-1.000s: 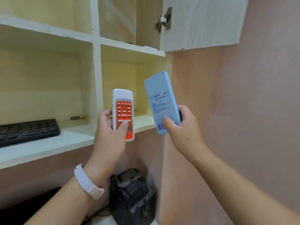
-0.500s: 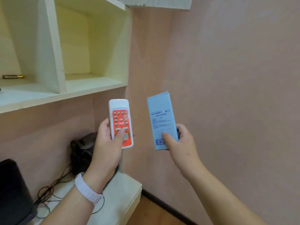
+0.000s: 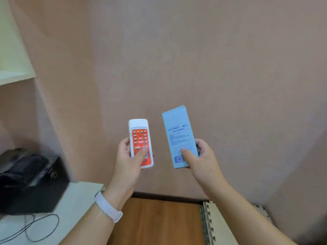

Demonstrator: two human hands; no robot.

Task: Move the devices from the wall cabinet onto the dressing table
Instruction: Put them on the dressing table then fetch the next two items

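Leftmost, at the frame's edge: a corner of the pale wall cabinet [image 3: 12, 71], only its side panel and bottom shelf edge showing. Below it, a bulky black device [image 3: 30, 181], blurred, resting on the white dressing table [image 3: 77, 198], pushed back near the pink wall [image 3: 194, 59]. Thin black cables [image 3: 42, 227] looping loose over the tabletop in front of that device.

Next, the left hand [image 3: 126, 167], wrist banded by a white watch strap [image 3: 108, 207], wrapped around the lower half of a white remote control with an orange-red button panel [image 3: 140, 142]. Thumb pressed across the lower buttons, fingers curled behind. Held roughly upright in mid-air, out past the table's right end, touching nothing else.

Just beside it, apart by a narrow gap, a light blue printed box [image 3: 179, 137], also upright and slightly tilted. Right hand [image 3: 203, 160] clamped on its lower part, thumb over the front face, fingers behind the far edge. Small print on the face, too fine to read.

Beneath both hands: wooden floor [image 3: 159, 221] with a dark skirting strip along the wall. Further right, an interlocking foam mat [image 3: 217, 225], its toothed edge against the wood.
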